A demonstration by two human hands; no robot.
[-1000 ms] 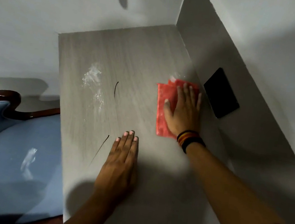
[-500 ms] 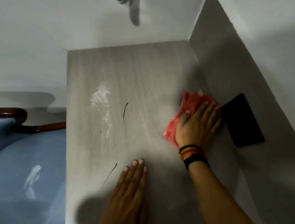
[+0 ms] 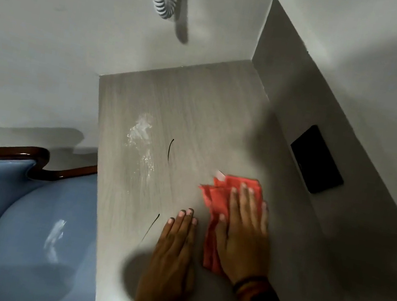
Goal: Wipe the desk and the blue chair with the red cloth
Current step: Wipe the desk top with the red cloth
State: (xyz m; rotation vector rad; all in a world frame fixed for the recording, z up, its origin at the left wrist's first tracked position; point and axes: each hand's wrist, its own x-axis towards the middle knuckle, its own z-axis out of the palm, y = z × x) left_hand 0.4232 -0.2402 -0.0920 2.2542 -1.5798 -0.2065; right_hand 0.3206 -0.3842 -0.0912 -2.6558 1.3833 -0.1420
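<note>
We've got the red cloth point(image 3: 224, 207) flat on the desk point(image 3: 198, 113), right of centre and just beside the left hand, folded into a few loose layers. Right hand point(image 3: 243, 239) lies on it palm down, fingers spread and straight, pinning it rather than pinching it. Left hand point(image 3: 172, 253) is flat on the bare desk, fingers together, holding nothing, looks like a brace

Handling, our read: the cloth is light, soft and limp, no stiffness, so it'll bunch or slide out from under the palm if we push from one edge. Best hold is what we have, palm and fingers over the middle of the fold, pressure straight down. Desk top looks smooth, so it should glide easily

White smear point(image 3: 141, 138) sits well to the left of the cloth, untouched. Blue chair point(image 3: 29, 227) is left of the desk, its seat glossy with a whitish streak, probably slicker than the desk. Black phone point(image 3: 317, 161) leans on the right-hand wall near the cloth, so we'd wipe clear of it
</note>
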